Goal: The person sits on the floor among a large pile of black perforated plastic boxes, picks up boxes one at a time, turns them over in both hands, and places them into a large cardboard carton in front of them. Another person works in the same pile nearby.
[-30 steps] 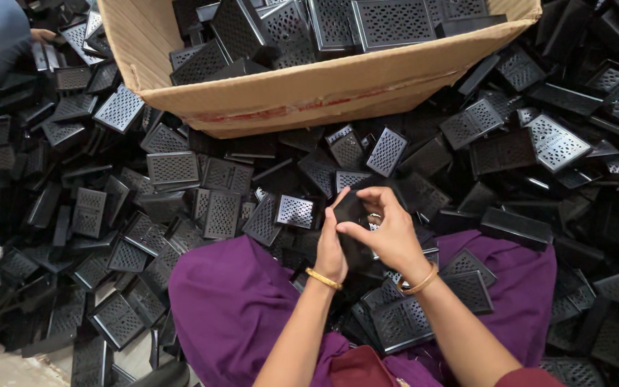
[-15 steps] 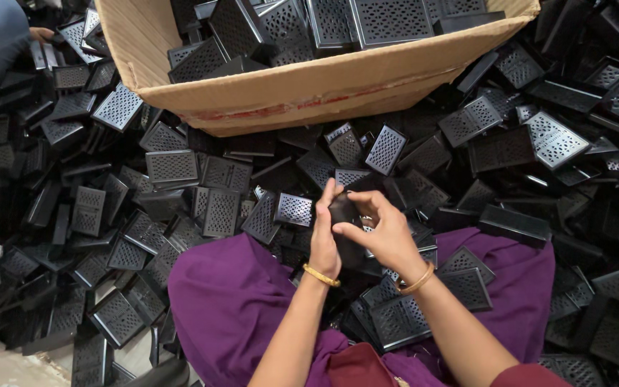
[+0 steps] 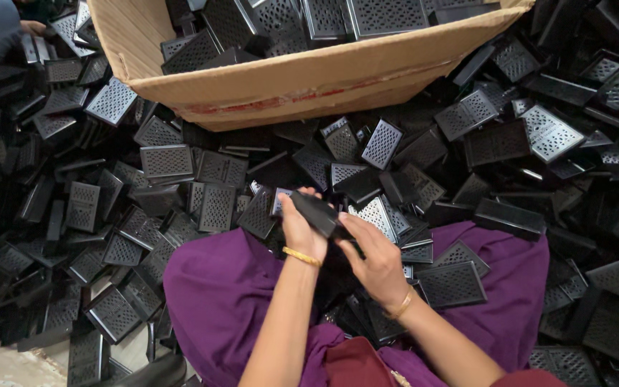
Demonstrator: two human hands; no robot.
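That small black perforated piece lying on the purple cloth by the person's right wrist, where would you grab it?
Take the black perforated piece by its two long side edges, coming down from above. It lies flat, grille face up, on the purple cloth, so the thin rim is what fingers can pinch. The right hand is nearest; its near edge is free, though neighbouring pieces crowd the far side.
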